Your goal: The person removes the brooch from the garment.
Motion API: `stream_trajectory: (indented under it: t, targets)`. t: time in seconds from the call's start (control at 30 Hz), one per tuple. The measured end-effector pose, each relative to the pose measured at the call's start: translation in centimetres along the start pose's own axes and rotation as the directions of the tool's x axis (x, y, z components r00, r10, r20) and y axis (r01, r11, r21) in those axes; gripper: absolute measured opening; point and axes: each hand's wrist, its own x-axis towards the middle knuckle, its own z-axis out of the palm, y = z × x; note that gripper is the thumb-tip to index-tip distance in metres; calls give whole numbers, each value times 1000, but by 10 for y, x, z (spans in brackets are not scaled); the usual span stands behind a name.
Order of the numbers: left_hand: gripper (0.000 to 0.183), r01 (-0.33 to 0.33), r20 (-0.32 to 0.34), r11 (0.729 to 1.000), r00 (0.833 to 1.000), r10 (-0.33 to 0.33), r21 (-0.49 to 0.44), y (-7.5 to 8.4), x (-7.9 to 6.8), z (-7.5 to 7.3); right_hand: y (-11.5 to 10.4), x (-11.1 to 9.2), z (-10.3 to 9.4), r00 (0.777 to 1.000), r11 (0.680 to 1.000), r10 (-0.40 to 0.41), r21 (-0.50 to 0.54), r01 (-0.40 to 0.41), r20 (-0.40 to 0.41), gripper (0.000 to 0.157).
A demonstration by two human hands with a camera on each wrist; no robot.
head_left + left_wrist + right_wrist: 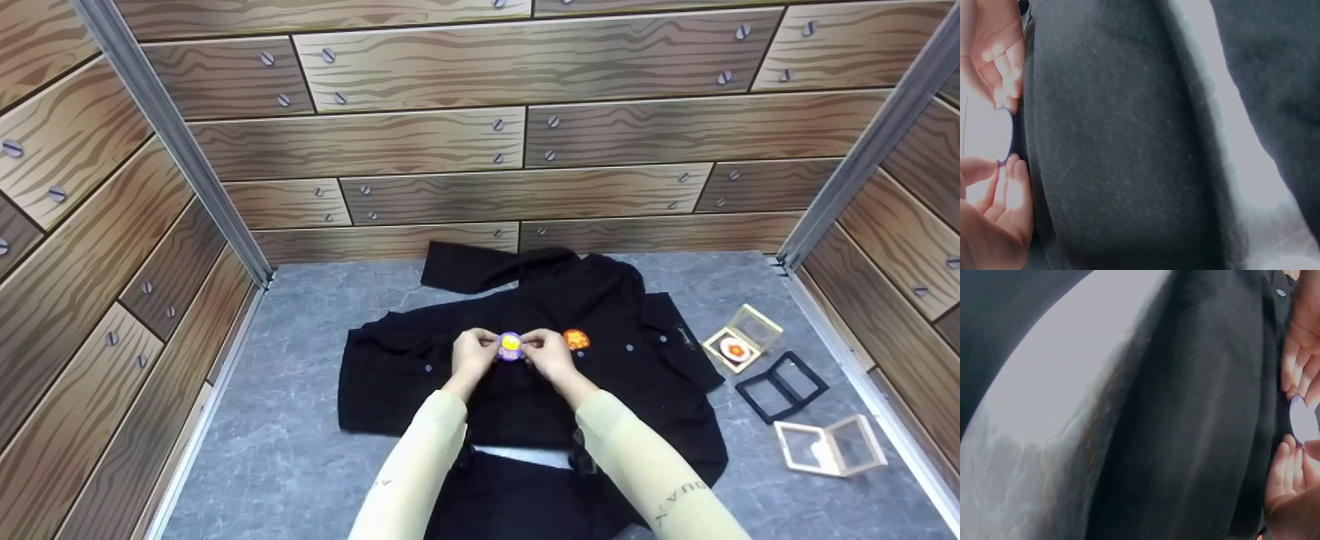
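Both hands pinch a round purple-and-yellow badge (510,346) from opposite sides, thumbs and fingertips at its rim. On its left edge is the left hand (474,354), and on its right edge the right hand (549,352). The badge is held over a black buttoned shirt (420,397) spread on the floor; whether it touches the cloth I cannot tell. Seen edge-on in the right wrist view, the badge (1303,419) looks washed out by glare. An orange flower-patterned badge (577,339) lies on the shirt just right of the right hand.
Along the right side lie a gold-framed open case (756,330) holding a white disc with a red flower (735,348), a black open case (781,388), and a pale-framed open case (829,448) with something white inside. Wood-patterned walls (420,142) enclose the grey floor (292,442).
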Motion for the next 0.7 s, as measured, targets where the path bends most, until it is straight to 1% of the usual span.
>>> stream_trajectory:
  t: [0.1,0.23,0.37,0.5,0.7]
  targets:
    - [10,-13,-6,1000,1000,13,-4,3,0,0,-2,0,0,999,998,40,42,-39,-15,15]
    - [10,-10,-11,1000,1000,10,7,5,-1,1,-5,1,-1,997,994,74,83,-72,-20,14]
    - [9,-8,-16,1000,1000,8,-12,7,0,-1,-6,3,-1,996,988,86,128,-84,-11,15]
    - [9,-19,-20,999,1000,18,-44,9,1,-3,-8,5,-3,997,985,83,153,-80,-10,16]
    - [10,-24,-13,1000,1000,23,-18,12,2,-7,-12,4,-5,996,982,85,170,-80,-20,18]
